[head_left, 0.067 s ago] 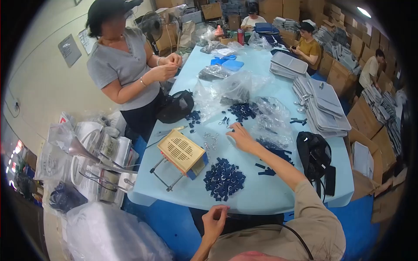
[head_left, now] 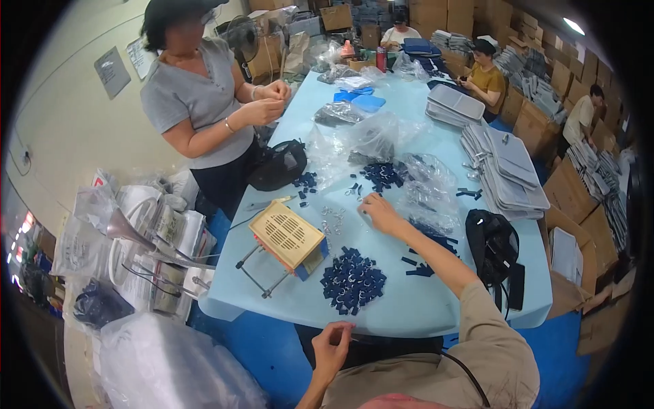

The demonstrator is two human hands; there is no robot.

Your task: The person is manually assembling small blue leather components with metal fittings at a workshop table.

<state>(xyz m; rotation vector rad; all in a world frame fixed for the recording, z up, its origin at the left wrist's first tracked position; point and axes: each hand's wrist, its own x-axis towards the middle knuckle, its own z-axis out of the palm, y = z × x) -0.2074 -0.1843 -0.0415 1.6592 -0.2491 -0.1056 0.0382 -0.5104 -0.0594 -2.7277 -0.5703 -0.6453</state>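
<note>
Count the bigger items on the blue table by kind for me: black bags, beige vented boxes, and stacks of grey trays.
Black bags: 2, one by the table's left edge and one near its right edge
Beige vented box: 1
Stacks of grey trays: 2, a small far one and a long near one
Total: 5

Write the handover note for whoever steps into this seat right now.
Right hand: stretched out over the light blue table, fingers down by the small metal rings.
Left hand: near the table's front edge, fingers pinched; whatever it holds is too small to tell.
Done: a heap of dark blue pieces beside the beige vented box.
Left: loose dark blue pieces by the clear bags.
</note>
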